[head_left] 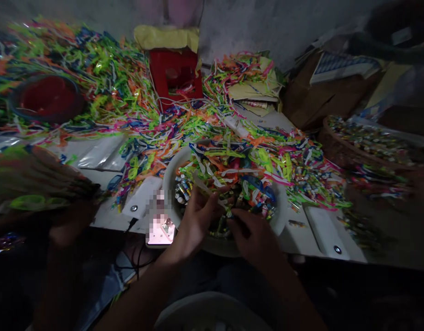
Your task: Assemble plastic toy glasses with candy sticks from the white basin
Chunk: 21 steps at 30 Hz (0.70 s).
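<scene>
A pale whitish plastic strip (201, 182) lies in my left hand (194, 218), its fingers closed around the lower part. Just to the right, my right hand (251, 234) has its fingers pinched together at the strip's lower end, by a small light-coloured bit (228, 213). What exactly sits between those fingertips is too dark to make out. Both hands are over a white basin (282, 220). Inside the basin are tangled neon plastic pieces (232, 158) in green, orange, pink and blue, along with small wrapped cylinders (182, 188).
Heaped neon plastic pieces (108, 64) cover the table's back. A red stool-like stand (160, 69), a bowl (46, 99) and a brown basket (330, 142) stand around. A lit phone (160, 232) and white devices (324, 230) lie near the edge. Another person's hand (60, 184) works at left.
</scene>
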Motion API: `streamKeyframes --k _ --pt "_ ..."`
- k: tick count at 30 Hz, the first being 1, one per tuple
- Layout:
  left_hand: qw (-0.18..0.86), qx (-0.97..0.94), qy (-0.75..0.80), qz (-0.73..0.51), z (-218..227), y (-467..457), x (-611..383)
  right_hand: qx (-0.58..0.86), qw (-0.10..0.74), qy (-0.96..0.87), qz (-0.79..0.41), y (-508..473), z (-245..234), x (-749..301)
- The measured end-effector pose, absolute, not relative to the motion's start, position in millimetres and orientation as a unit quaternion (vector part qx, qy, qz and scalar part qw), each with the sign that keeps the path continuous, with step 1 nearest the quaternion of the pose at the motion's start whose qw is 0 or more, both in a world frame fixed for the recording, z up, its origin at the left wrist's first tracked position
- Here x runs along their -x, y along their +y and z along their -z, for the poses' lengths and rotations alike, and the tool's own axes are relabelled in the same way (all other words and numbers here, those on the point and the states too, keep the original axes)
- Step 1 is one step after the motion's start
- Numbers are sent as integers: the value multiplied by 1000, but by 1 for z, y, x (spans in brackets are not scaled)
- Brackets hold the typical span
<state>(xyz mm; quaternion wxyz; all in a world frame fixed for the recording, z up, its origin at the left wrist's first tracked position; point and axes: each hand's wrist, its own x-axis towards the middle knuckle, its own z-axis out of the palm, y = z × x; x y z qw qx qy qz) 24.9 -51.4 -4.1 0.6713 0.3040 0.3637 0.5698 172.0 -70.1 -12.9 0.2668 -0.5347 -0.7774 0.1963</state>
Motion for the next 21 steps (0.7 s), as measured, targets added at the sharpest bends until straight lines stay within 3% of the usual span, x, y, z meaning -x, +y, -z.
streamKeyframes --k 3,9,21 --pt "667 -314 367 -566 5 -52 -27 536 213 -781 -238 -67 10 -173" --pt "675 -286 333 -593 6 -52 -26 513 273 -753 -309 -68 9 -178" --pt "668 -286 363 -584 5 -51 -26 546 339 -735 -214 -73 18 -176"
